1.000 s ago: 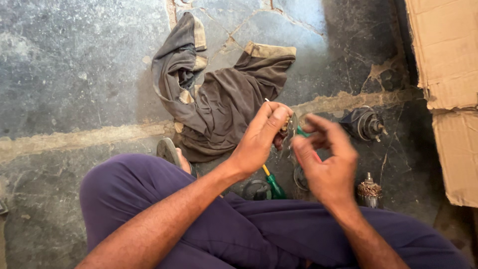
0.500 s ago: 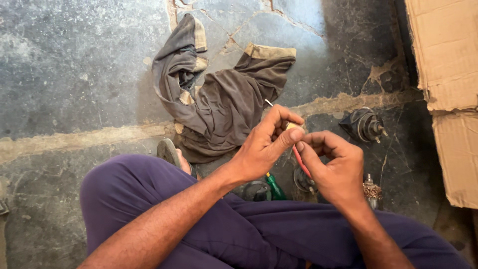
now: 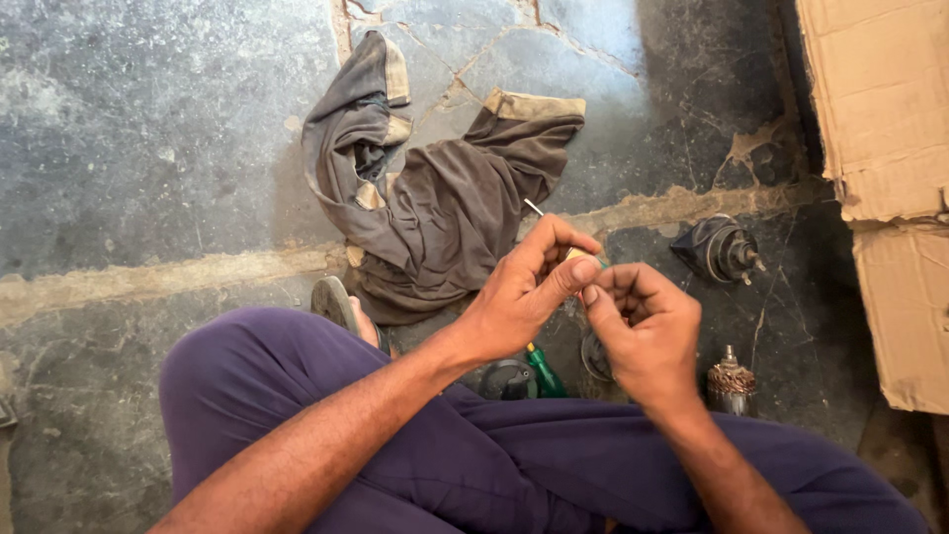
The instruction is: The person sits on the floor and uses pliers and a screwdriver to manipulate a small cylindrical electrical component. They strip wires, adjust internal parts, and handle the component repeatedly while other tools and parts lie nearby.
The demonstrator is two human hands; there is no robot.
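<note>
- Left hand (image 3: 519,297) fingers pinch a small tan part (image 3: 577,256) with a thin metal pin (image 3: 534,207) sticking up.
- Right hand (image 3: 645,331) fingers curl closed, its thumb touching the part's lower edge.
- Both hover above the stone floor (image 3: 148,129), near a brown rag (image 3: 445,208).

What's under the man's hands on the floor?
A green tool handle and dark round metal parts show below the left hand and right hand; the rest is covered.

bare floor (image 3: 148,148) left, rag (image 3: 445,208) ahead, motor parts (image 3: 720,247) and cardboard (image 3: 880,109) right
</note>
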